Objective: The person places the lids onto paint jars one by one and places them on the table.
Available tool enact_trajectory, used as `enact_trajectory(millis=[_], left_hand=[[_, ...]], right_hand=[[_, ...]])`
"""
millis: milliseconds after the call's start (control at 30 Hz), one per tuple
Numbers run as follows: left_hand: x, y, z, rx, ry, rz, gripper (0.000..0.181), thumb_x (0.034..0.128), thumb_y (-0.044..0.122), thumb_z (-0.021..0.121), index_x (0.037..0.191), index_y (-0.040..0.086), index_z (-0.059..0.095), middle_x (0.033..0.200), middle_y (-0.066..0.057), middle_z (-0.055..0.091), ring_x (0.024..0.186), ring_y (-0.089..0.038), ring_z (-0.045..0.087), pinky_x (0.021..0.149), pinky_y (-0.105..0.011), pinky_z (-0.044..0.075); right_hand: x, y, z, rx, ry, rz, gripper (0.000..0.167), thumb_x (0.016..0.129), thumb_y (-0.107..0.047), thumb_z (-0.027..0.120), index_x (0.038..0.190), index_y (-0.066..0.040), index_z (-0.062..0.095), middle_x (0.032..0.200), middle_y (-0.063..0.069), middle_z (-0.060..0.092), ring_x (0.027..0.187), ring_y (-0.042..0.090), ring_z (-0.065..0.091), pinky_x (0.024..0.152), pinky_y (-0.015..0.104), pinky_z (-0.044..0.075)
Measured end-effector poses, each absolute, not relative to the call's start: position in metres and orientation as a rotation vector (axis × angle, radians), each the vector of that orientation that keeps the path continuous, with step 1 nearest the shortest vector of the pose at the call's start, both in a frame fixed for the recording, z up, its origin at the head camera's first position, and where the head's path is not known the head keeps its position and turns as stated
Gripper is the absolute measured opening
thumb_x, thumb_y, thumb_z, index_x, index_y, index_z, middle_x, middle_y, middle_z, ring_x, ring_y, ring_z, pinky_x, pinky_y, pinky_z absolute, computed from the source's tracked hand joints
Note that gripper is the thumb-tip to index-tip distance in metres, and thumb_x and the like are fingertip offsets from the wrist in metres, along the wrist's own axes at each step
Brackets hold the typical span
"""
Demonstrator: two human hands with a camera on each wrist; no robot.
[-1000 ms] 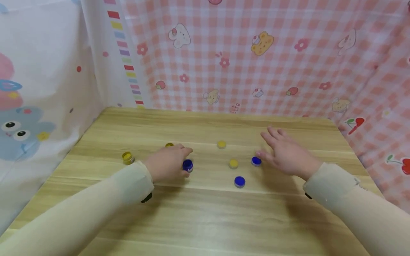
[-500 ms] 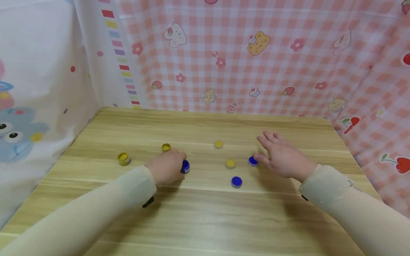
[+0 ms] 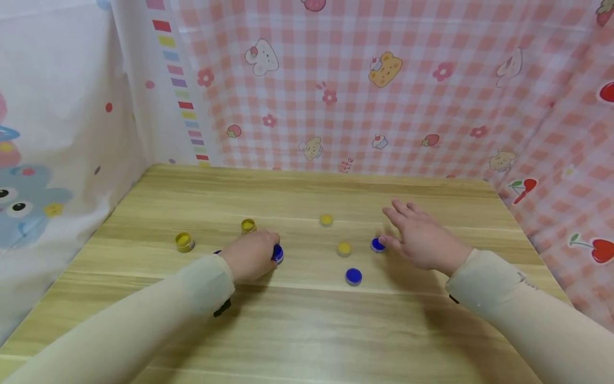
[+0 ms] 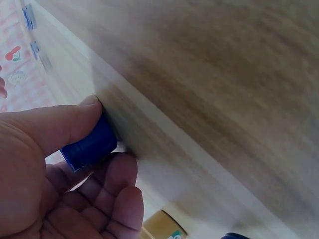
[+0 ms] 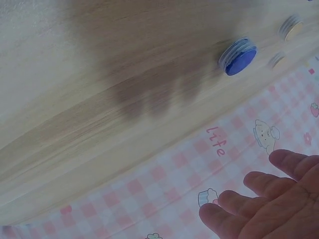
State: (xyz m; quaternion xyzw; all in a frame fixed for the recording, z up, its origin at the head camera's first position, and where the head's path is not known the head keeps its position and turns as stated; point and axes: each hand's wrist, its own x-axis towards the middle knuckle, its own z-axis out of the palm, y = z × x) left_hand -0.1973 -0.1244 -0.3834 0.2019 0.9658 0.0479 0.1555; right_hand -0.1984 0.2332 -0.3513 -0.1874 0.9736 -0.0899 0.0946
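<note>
The left hand (image 3: 250, 255) pinches a small blue jar (image 3: 277, 254) between thumb and fingers; in the left wrist view the thumb lies on one side of the blue jar (image 4: 92, 144). Behind that hand is an open yellow jar (image 3: 248, 226), and a second yellow jar (image 3: 184, 242) stands farther left. The right hand (image 3: 424, 237) hovers with spread fingers, its thumb beside or over a blue lid (image 3: 378, 245). In the right wrist view, that hand (image 5: 269, 199) holds nothing, with a blue lid (image 5: 239, 57) lying apart from it.
Another blue lid (image 3: 353, 276) lies in the middle of the wooden table (image 3: 307, 330), near two yellow lids (image 3: 344, 249). Part of another blue thing (image 3: 218, 252) shows beside the left wrist. Patterned cloth (image 3: 307, 96) hangs behind and at both sides.
The left hand's fingers have closed round the blue jar, and the yellow jar behind them has come more into view. The right hand has stayed nearly in place over the table.
</note>
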Motion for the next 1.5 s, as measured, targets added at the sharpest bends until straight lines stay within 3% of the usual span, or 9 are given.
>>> enact_trajectory(millis=[300,533,733,867,1133,1500], left_hand=[[-0.201,-0.126,-0.386,0.568,2.799,0.278,0.03,0.0969,0.026,0.077,0.119,0.009,0.066,0.111,-0.007,0.074,0.105,-0.023,0.071,0.096,-0.043,0.059],[-0.2,-0.122,-0.384,0.481,2.765,0.517,0.034,0.0935,0.029,0.081,0.123,0.017,0.069,0.115,-0.001,0.075,0.107,-0.019,0.07,0.097,-0.042,0.059],[-0.197,-0.115,-0.382,0.484,2.703,0.739,0.034,0.0903,0.025,0.085,0.121,0.02,0.071,0.106,0.005,0.075,0.093,-0.012,0.068,0.085,-0.033,0.058],[-0.196,-0.109,-0.382,0.51,2.666,0.839,0.031,0.0901,0.026,0.085,0.117,0.021,0.071,0.099,0.008,0.072,0.087,-0.01,0.066,0.078,-0.03,0.056],[-0.193,-0.098,-0.381,0.562,2.651,0.897,0.027,0.0912,0.028,0.084,0.115,0.024,0.071,0.098,0.011,0.07,0.09,-0.009,0.065,0.083,-0.032,0.056],[-0.191,-0.086,-0.386,0.584,2.635,0.925,0.028,0.0919,0.027,0.083,0.116,0.023,0.07,0.099,0.011,0.07,0.09,-0.009,0.065,0.083,-0.032,0.055]], right_hand=[[-0.2,0.232,-0.353,-0.567,2.885,-0.256,0.071,0.108,-0.041,0.058,0.161,0.0,0.036,0.17,0.03,0.022,0.155,0.057,0.021,0.126,0.066,0.02],[-0.206,0.231,-0.363,-0.605,2.85,-0.229,0.059,0.104,-0.027,0.068,0.153,0.0,0.05,0.158,0.027,0.048,0.146,0.048,0.046,0.119,0.062,0.038],[-0.211,0.225,-0.373,-0.641,2.825,-0.214,0.049,0.099,-0.019,0.074,0.144,-0.002,0.061,0.142,0.021,0.064,0.134,0.041,0.06,0.113,0.057,0.047],[-0.213,0.222,-0.375,-0.638,2.815,-0.195,0.048,0.098,-0.017,0.075,0.141,-0.002,0.064,0.135,0.02,0.067,0.127,0.037,0.065,0.11,0.055,0.051],[-0.214,0.22,-0.378,-0.632,2.793,-0.148,0.037,0.097,-0.012,0.075,0.133,-0.005,0.069,0.111,0.011,0.07,0.101,0.024,0.068,0.098,0.048,0.058],[-0.216,0.218,-0.383,-0.682,2.816,-0.113,0.033,0.095,-0.009,0.077,0.127,-0.004,0.07,0.112,0.011,0.072,0.107,0.026,0.07,0.101,0.048,0.057]])
